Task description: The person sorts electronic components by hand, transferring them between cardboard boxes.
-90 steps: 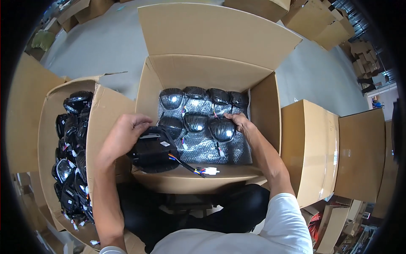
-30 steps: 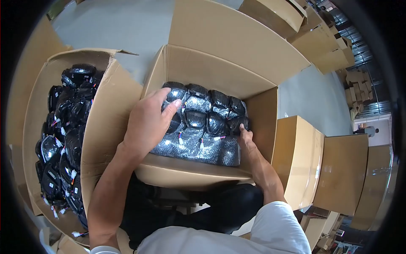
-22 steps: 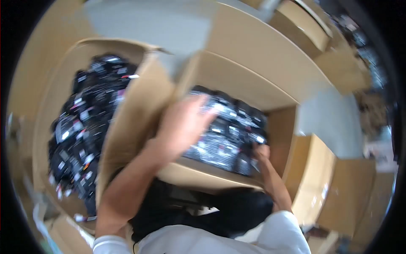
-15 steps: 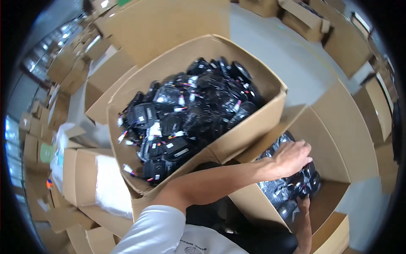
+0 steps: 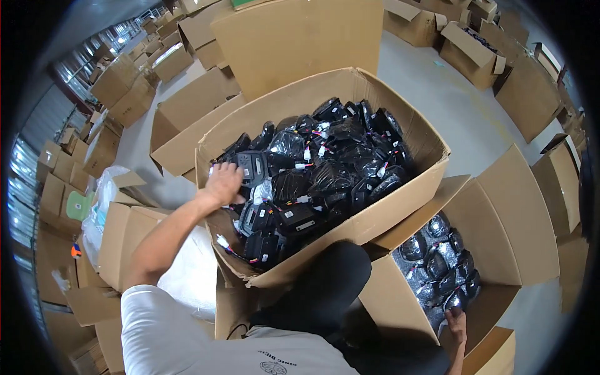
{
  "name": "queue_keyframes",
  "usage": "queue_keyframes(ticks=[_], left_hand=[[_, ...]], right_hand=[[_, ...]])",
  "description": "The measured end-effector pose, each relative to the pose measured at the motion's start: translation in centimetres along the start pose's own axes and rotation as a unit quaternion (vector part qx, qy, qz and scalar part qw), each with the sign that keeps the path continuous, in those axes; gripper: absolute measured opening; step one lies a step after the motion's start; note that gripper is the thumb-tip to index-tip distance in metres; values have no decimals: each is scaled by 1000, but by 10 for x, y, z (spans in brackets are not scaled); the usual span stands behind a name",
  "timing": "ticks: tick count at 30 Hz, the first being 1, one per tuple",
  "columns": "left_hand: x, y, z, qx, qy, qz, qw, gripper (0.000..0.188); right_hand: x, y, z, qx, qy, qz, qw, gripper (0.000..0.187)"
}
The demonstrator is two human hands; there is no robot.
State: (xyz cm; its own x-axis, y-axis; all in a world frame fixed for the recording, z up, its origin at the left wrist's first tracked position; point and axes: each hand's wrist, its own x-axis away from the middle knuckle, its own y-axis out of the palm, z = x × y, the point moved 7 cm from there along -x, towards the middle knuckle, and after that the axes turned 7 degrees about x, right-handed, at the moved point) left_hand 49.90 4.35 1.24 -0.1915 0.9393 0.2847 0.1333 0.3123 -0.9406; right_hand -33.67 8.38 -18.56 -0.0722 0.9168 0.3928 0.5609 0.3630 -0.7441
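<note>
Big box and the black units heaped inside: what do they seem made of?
Big box: matt brown cardboard, by its worn, creased rim. Black units: probably plastic, by their moulded housings; some look glossy and wrinkled, as if film-wrapped.

head-worn fisheye view, downward into nearby cartons [image 5: 400,201]

Left of centre, the left hand [image 5: 224,184] is blurred, its grip unclear; the top edge cuts off a tall carton [image 5: 300,47], the bottom edge a T-shirt [image 5: 165,331].
</note>
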Motion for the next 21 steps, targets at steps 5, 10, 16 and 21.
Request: queue_keyframes(ticks=[5, 10, 16, 21], left_hand=[[-11, 49, -12, -183, 204, 13, 962, 51], [7, 51, 0, -164, 326, 24, 931, 37], [3, 11, 12, -5, 370, 72, 926, 15], [37, -121, 48, 266, 272, 166, 910, 17]], right_hand=[[-2, 28, 30, 50, 68, -39, 996, 37], [8, 30, -2, -4, 48, -7, 999, 43], [18, 13, -12, 23, 52, -56, 997, 44], [18, -34, -96, -41, -2, -49, 998, 40]])
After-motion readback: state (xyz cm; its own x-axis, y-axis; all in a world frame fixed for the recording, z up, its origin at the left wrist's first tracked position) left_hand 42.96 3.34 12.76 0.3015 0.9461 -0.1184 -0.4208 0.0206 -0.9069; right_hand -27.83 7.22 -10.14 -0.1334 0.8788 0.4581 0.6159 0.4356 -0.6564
